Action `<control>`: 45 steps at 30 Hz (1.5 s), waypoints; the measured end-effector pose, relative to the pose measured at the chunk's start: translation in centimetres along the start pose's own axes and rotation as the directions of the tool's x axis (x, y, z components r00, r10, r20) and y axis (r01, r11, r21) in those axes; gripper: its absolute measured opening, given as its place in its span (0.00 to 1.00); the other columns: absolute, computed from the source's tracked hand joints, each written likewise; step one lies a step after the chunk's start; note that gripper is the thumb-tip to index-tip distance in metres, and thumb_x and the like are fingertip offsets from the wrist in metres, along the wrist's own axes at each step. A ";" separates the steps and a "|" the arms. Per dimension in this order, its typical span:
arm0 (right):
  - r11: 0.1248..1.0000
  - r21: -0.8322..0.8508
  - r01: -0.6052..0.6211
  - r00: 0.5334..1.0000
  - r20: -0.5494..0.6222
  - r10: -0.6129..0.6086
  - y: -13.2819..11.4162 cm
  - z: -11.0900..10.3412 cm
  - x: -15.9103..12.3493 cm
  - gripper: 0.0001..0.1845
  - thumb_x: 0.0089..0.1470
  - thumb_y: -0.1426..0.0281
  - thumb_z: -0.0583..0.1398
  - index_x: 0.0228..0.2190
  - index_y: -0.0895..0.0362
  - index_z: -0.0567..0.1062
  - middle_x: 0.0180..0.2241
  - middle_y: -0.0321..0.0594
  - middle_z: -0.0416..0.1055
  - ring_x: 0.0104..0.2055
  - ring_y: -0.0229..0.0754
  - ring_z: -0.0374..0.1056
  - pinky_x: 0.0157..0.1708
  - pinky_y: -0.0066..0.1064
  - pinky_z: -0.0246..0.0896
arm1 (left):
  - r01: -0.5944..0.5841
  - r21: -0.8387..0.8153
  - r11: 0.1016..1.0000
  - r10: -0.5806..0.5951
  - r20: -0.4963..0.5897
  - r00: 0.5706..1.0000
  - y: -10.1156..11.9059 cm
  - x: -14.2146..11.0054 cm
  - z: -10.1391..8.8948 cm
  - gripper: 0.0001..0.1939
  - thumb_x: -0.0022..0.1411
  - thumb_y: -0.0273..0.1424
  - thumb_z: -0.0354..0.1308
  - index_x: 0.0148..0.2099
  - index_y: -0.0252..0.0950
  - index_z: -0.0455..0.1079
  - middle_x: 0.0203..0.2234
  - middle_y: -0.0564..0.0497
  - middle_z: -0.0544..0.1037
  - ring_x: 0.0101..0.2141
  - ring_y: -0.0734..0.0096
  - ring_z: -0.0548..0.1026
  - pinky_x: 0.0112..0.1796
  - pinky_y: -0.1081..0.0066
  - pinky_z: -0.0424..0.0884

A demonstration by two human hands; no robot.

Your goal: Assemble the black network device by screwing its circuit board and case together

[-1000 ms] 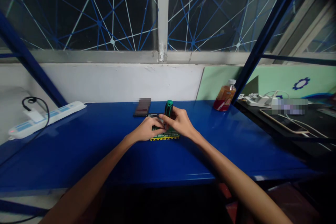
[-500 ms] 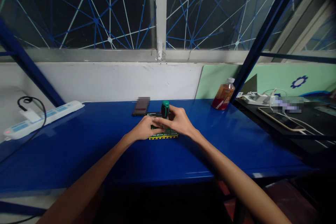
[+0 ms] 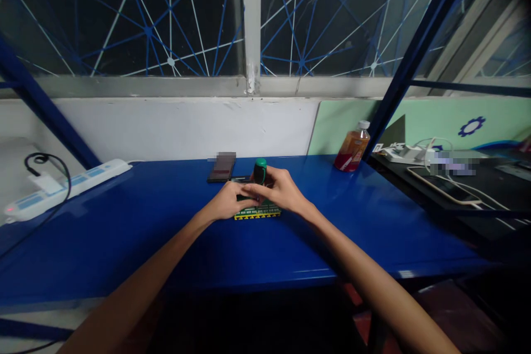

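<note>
A screwdriver (image 3: 260,172) with a green and black handle stands upright over a green circuit board (image 3: 269,212) with yellow terminals along its near edge. My right hand (image 3: 284,191) is closed round the handle from the right. From the left, my left hand (image 3: 228,201) rests over the board, its thumb and fingers drawn together near the screwdriver's lower end. What those fingers pinch is hidden, and so is the tip. Part of the board lies under both hands.
A dark phone (image 3: 222,168) lies behind my hands on the blue table (image 3: 265,254). At the back right stands a drink bottle (image 3: 352,146). Far left is a white power strip (image 3: 83,182) with a black cable. Another phone (image 3: 443,185) and white cables lie on the black surface at right.
The view has shifted very slightly. Both hands stay in place at the board, with the screwdriver still upright in my right hand.
</note>
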State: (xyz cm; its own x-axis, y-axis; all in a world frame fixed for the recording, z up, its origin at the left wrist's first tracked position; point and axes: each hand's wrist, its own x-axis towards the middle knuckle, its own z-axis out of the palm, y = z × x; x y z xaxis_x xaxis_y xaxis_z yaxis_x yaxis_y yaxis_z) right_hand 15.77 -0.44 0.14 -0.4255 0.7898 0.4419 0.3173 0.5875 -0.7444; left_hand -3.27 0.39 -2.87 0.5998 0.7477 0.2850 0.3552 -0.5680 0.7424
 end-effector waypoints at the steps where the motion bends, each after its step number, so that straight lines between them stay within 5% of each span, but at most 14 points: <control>1: 1.000 -0.003 0.003 1.000 0.002 -0.003 0.0 0.0 0.0 0.19 0.52 0.54 0.62 0.33 0.58 0.73 0.24 0.35 0.68 0.25 0.36 0.61 0.25 0.30 0.54 | 0.005 -0.005 1.000 -0.005 -0.008 1.000 0.1 0.0 0.0 0.07 0.58 0.32 0.62 0.37 0.36 0.80 0.33 0.49 0.83 0.36 0.65 0.79 0.41 0.67 0.72; 11: 1.000 -0.002 -0.002 0.999 -0.033 0.002 0.4 0.1 0.0 0.18 0.49 0.56 0.65 0.35 0.58 0.75 0.23 0.34 0.66 0.25 0.36 0.58 0.23 0.30 0.51 | -0.042 0.062 0.997 0.048 -0.096 0.994 -0.1 0.2 0.4 0.07 0.56 0.32 0.65 0.36 0.35 0.79 0.32 0.48 0.82 0.37 0.63 0.78 0.43 0.64 0.71; 18: 1.000 -0.001 -0.023 0.999 -0.030 0.022 0.4 0.0 0.0 0.19 0.49 0.57 0.64 0.37 0.59 0.74 0.25 0.36 0.70 0.25 0.36 0.61 0.25 0.30 0.54 | -0.040 0.067 0.997 0.040 -0.008 0.999 0.1 -0.1 0.2 0.09 0.59 0.32 0.62 0.40 0.34 0.78 0.35 0.47 0.82 0.38 0.64 0.78 0.42 0.65 0.71; 25: 1.000 0.002 -0.006 1.000 -0.027 0.006 0.4 0.2 -0.1 0.19 0.50 0.55 0.63 0.35 0.58 0.74 0.23 0.35 0.69 0.25 0.37 0.62 0.24 0.30 0.54 | -0.019 0.043 0.999 0.023 -0.072 0.997 -0.1 0.0 0.3 0.08 0.56 0.31 0.64 0.38 0.33 0.78 0.33 0.48 0.82 0.36 0.64 0.78 0.40 0.65 0.72; 45: 1.000 0.000 -0.013 1.000 -0.019 0.013 0.4 0.3 -0.2 0.18 0.52 0.56 0.62 0.36 0.58 0.75 0.23 0.35 0.68 0.25 0.37 0.62 0.25 0.30 0.54 | -0.011 0.055 0.998 0.011 -0.004 1.000 0.4 -0.1 0.1 0.09 0.58 0.32 0.61 0.40 0.33 0.78 0.36 0.47 0.82 0.39 0.63 0.78 0.43 0.64 0.71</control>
State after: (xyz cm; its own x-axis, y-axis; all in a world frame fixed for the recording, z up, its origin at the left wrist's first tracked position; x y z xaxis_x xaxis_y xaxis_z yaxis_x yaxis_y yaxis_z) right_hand 15.70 -0.45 -0.40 -0.4050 0.8006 0.4416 0.3230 0.5772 -0.7500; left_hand -3.15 0.09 -2.68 0.6010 0.7427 0.2954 0.3875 -0.5940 0.7050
